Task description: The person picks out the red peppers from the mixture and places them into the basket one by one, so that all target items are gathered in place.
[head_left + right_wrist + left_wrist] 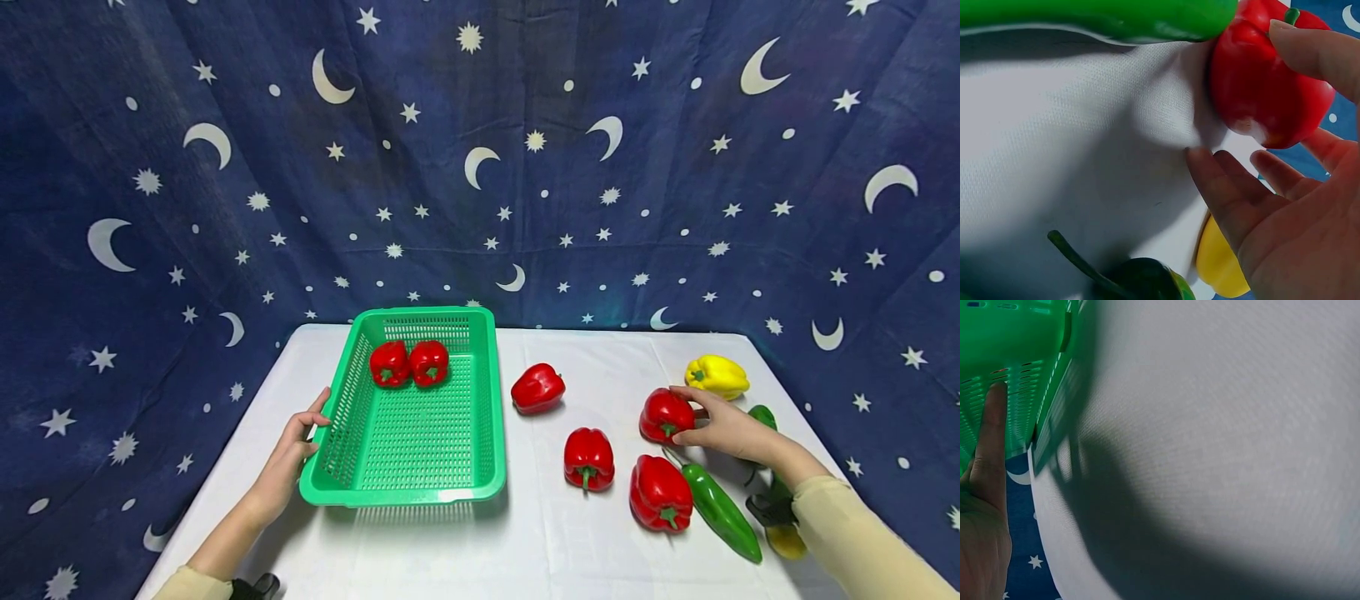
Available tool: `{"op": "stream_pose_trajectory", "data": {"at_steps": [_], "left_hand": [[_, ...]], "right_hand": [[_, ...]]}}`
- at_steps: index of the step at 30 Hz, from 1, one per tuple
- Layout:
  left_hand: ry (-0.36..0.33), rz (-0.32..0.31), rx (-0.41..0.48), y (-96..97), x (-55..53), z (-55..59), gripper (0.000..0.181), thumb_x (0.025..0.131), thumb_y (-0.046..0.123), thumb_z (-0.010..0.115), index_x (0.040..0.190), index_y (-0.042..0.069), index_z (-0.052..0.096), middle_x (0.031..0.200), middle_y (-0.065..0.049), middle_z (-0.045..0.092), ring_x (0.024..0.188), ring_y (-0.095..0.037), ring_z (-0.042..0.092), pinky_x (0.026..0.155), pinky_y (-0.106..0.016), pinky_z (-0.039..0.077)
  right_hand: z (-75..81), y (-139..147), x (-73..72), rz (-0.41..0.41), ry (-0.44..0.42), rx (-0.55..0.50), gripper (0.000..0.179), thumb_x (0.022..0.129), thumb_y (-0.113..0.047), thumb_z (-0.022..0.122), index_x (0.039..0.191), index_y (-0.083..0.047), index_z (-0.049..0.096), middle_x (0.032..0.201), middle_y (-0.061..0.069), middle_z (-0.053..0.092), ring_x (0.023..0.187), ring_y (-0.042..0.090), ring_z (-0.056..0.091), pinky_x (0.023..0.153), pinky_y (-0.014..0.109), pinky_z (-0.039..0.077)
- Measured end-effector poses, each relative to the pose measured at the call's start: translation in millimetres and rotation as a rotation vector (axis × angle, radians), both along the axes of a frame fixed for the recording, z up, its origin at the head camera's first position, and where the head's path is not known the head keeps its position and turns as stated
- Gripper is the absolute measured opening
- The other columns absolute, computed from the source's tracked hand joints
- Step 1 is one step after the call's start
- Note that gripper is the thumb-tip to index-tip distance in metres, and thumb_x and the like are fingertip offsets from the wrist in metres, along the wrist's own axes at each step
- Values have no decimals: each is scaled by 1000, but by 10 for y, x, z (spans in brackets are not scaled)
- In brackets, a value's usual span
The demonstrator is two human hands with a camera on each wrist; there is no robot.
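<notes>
A green plastic basket [420, 497] stands left of centre on the table, with two red bell peppers [390, 364] in its far left part. My left hand [288, 450] rests fingertips at the basket's left rim; the left wrist view shows one straight finger [990, 437] against its slotted outer wall. Over at the right, my right hand [720, 423] has thumb and forefinger on opposite sides of a red bell pepper [663, 417]. In the right wrist view, the thumb lies by the stem of this red bell pepper [1266, 81], while the other fingers extend below it.
Three more red bell peppers [537, 389] lie between basket and right hand. A long green chili pepper [720, 510] lies near my right wrist. Beyond the hand is a yellow bell pepper [717, 377]; a dark green pepper [1144, 278] is partly hidden. A starry blue cloth [480, 208] hangs behind.
</notes>
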State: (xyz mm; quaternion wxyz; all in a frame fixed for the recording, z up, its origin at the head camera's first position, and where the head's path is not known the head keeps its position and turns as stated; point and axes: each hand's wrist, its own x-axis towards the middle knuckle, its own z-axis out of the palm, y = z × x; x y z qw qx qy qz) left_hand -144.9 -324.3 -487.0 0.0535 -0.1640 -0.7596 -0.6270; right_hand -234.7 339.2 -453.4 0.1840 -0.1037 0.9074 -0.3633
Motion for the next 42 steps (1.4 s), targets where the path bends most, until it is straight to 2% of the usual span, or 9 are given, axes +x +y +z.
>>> {"op": "stream_pose_trajectory", "data": {"at_steps": [15,26,42], "left_hand": [[23,0,14,1,-4,-18,34,88,-12,30,122,-11,36,168,-22,11,149,0,16,103,-17,27],[19,-5,11,-5,-3,-19,33,89,-11,30,122,-10,35,169,-21,11,149,1,17,101,-17,29],[32,-4,14,-2,-5,-23,34,89,-11,29,122,-11,35,169,-20,12,150,-1,15,103,-17,27]], "right_hand": [[-8,3,-7,-33,-46,-17,97,84,-25,81,158,-1,24,148,35,42,129,52,48,95,63,47],[-54,24,-18,-32,-40,-35,96,85,-24,80,158,-1,24,148,34,41,129,51,48,95,60,48],[-70,-1,-25,-37,-46,-63,95,85,-22,80,159,-2,23,147,31,43,129,50,46,97,63,45]]}}
